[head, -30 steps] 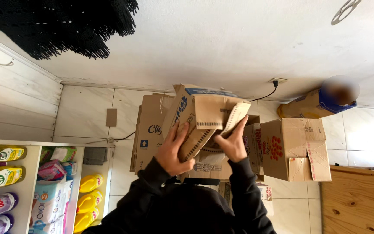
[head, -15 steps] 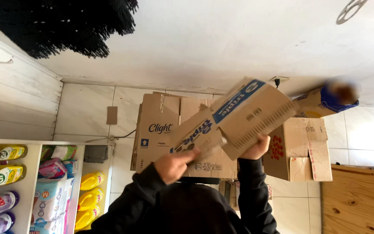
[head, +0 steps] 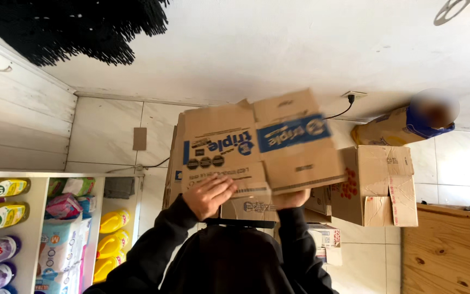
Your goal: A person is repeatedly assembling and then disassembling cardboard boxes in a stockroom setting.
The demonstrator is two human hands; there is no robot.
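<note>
**Q:** Where's the box, and how do you hold it?

**A:** You hold a brown carton (head: 257,144) up at centre frame, w/ both arms in dark sleeves raised from the bottom edge. Your left hand (head: 209,196) is clamped on its lower edge at the left, fingers curled over the card. Your right hand (head: 291,199) grips the lower edge at the right; its fingertips are hidden behind the panel, so only the knuckles show.

**Q:** How far along does the work look?

**A:** Judging by shape, the carton is close to flat; two broad panels lie nearly in one plane, side by side, w/ a fold line between them. The right panel is blurred, so it seems to be in motion. Left to do, as far as I can tell: press it fully flat and put it down; it rests on nothing yet.

**Q:** Which way does it point?

**A:** Its long axis runs left-right across the frame, the right end tilted a bit higher. The printed face w/ blue bands is turned toward you; the open flaps hang at the bottom, near your hands.

**Q:** What's around it?

**A:** Just behind it, more cartons (head: 379,185) are stacked against a white tiled wall. A tan and blue sack (head: 393,126) lies on top at the right. A shelf (head: 39,179) of bottles and packets is at the far left, well apart; a wooden panel (head: 447,250) is at the lower right.
</note>
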